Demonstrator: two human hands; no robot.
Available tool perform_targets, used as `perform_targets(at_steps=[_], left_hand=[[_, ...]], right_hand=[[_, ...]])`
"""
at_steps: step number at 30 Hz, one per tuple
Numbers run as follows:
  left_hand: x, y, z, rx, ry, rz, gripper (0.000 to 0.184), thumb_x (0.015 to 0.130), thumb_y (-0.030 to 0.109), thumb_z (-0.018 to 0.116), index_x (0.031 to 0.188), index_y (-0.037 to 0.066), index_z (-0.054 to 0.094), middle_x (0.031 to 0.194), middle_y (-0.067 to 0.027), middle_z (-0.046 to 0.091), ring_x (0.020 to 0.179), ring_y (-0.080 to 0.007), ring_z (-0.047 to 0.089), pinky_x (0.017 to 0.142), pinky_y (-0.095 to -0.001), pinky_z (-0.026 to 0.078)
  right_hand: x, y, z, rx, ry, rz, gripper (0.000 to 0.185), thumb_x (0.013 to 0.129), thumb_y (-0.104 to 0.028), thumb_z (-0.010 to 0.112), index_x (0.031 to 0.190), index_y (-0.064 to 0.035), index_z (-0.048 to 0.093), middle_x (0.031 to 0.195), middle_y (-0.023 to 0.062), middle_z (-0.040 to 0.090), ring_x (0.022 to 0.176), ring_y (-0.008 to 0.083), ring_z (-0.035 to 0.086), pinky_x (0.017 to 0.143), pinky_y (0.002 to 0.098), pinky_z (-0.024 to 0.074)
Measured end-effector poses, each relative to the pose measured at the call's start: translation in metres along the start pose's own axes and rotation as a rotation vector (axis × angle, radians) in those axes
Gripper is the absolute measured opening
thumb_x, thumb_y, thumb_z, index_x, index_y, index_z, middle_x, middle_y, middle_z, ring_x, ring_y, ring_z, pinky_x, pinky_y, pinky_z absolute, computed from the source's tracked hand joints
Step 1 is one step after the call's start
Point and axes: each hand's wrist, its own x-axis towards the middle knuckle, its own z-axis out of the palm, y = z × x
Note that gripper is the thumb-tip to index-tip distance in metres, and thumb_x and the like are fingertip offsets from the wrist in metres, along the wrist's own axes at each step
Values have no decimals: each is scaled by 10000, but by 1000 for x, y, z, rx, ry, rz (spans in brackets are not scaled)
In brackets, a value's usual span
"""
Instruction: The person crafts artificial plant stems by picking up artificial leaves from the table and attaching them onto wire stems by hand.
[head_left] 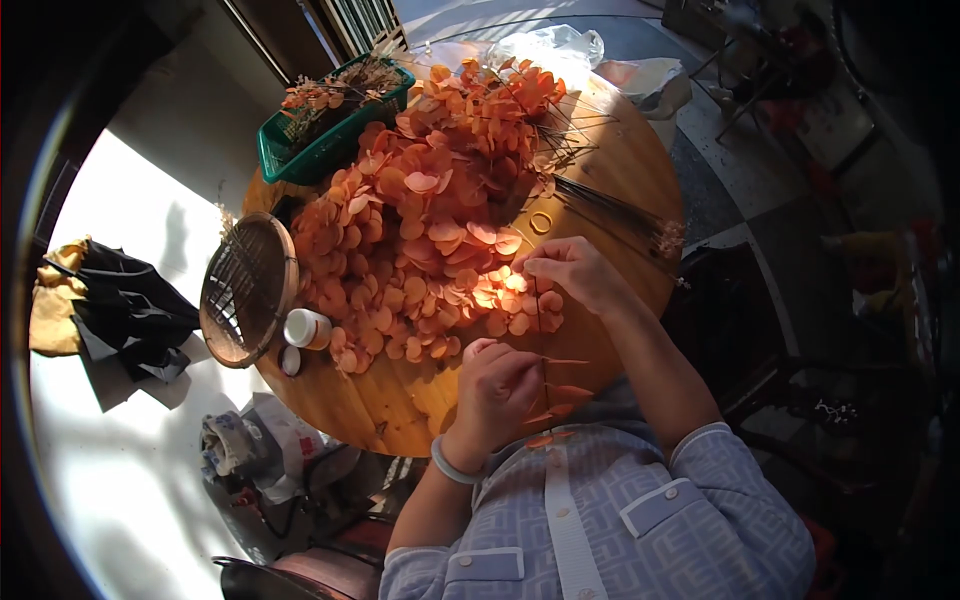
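Observation:
My right hand [575,272] pinches the upper end of a thin dark stem with orange leaves [566,394], which hangs down in front of my shirt. Beside the middle of that stem is my left hand [498,388], its fingers curled closed. What lies inside those fingers, if anything, is hidden. A large heap of round orange leaves on stems [420,220] spreads over the round wooden table [400,420], just beyond both hands. On the wood past my right hand lies a small yellow ring [540,222], possibly a roll of tape.
A green basket [330,135] with dried stems stands at the far left of the table. Nearer are a round woven tray [285,300], tilted at the edge, and a white jar [306,329]. Bare dark stems [610,205] lie at right. Clear plastic bags [550,48] sit at the back.

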Motion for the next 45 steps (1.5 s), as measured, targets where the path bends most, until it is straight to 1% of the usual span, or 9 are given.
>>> perform_targets(at_steps=[3,9,15,17,21,26,39,42,45], left_hand=[[-2,-8,3,-131,29,-161,32,854,29,685,869,33,713,750,-71,662,709,-222,627,768,-359,479],[29,4,-26,-1065,89,-631,105,953,31,629,1021,-37,671,913,-95,718,765,-155,692,767,-263,570],[54,-13,-18,-1434,203,-530,190,973,66,589,1128,-30,642,894,-79,690,869,-181,689,801,-310,577],[57,-24,-22,-1320,193,-597,220,972,67,580,1158,-33,640,861,-85,682,811,-189,669,775,-308,558],[50,-42,-27,-1196,229,-661,218,974,56,572,1152,-47,647,838,-88,680,777,-177,661,755,-285,544],[38,-49,-35,-1070,299,-663,177,964,75,628,1110,-6,688,866,-56,700,758,-110,657,692,-221,532],[41,-49,-3,-149,150,-308,193,905,91,699,1077,4,690,900,-72,674,777,-168,662,673,-304,519],[51,-33,9,246,12,-142,215,851,120,727,1040,27,688,904,-125,643,779,-261,666,686,-363,531],[54,-23,22,303,-92,-81,222,832,161,726,1017,53,670,907,-134,619,793,-318,653,675,-410,538]], right_hand=[[-2,0,-3,-44,49,-16,235,916,-203,701,1037,-3,721,936,63,707,824,128,655,703,288,537],[-30,-54,14,-842,97,-846,259,847,-90,695,1106,-90,698,1298,93,620,1219,281,571,1005,408,461],[3,-43,-6,-851,-14,-888,180,837,-93,731,1012,-83,688,933,72,709,874,271,687,795,369,532],[33,-49,-21,-837,131,-921,123,879,-96,707,993,-60,677,817,97,696,720,294,682,639,359,532],[118,-47,-69,-1030,407,-746,125,925,-157,639,992,-54,663,862,173,694,822,353,691,681,432,539],[191,-26,-94,-1322,189,-403,173,936,-206,542,948,-47,608,890,201,695,893,399,680,724,509,526],[90,-79,-94,-1319,272,-375,453,936,-319,663,1303,-60,598,1151,181,684,1032,302,687,906,398,532],[32,-110,-117,-844,-16,-127,492,951,-327,669,1335,-31,585,1141,158,698,1035,234,690,903,346,532],[-43,-99,-132,-75,-73,-377,460,956,-250,679,1288,59,599,1027,191,720,973,272,711,867,348,553]])
